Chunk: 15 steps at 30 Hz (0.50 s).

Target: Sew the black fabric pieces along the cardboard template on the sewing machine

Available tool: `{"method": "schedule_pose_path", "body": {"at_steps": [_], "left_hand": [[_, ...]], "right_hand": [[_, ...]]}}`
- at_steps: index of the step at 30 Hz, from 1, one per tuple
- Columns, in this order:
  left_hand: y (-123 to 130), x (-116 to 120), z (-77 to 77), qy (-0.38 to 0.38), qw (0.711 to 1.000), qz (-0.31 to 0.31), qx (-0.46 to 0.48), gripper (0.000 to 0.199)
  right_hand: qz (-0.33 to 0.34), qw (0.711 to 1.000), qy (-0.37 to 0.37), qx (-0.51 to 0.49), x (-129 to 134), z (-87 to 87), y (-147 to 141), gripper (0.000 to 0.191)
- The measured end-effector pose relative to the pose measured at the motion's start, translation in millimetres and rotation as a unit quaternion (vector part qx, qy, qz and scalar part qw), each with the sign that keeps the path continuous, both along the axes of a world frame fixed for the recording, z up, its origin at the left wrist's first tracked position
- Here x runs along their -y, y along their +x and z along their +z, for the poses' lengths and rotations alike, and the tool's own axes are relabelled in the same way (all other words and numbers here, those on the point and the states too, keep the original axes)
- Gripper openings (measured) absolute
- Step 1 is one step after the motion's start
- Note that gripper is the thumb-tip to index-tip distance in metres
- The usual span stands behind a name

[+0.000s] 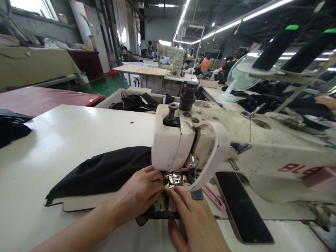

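A white sewing machine (168,143) stands before me, its metal presser foot (175,179) low over the work. A black fabric piece (105,169) with a pale layer (84,203) under it runs leftward from the needle area. My left hand (141,190) is closed, its fingertips pinching the fabric edge just left of the foot. My right hand (193,215) lies with fingers stretched forward, tips at the front of the foot and thumb apart, resting on the dark material. The exact stitch point is hidden by the fingers.
A smartphone (244,206) and pink thread snips (214,197) lie right of my hand. Behind the table (65,129), a bin (126,92) holds dark pieces. Black thread cones (275,49) and a fan (240,77) stand right. Dark fabric (13,129) lies left; people work farther back.
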<state>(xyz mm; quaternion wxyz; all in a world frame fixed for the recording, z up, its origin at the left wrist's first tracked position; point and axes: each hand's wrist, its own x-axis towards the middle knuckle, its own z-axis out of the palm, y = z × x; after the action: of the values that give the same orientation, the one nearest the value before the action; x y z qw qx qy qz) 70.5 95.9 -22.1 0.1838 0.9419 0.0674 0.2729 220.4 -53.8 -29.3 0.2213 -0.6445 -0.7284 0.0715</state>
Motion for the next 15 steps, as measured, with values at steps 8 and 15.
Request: {"method": "schedule_pose_path", "body": {"at_steps": [8,15], "left_hand": [[1.5,-4.1,-8.6,-0.01,1.0,-0.007,0.017,0.017],[0.9,-3.5,-6.1,0.01,0.999,-0.008,0.042,0.022]], "right_hand": [[0.002,0.996,0.028,0.083,0.0,-11.9,3.2,0.06],[0.008,1.0,-0.001,0.004,1.2,-11.2,8.5,0.057]]}}
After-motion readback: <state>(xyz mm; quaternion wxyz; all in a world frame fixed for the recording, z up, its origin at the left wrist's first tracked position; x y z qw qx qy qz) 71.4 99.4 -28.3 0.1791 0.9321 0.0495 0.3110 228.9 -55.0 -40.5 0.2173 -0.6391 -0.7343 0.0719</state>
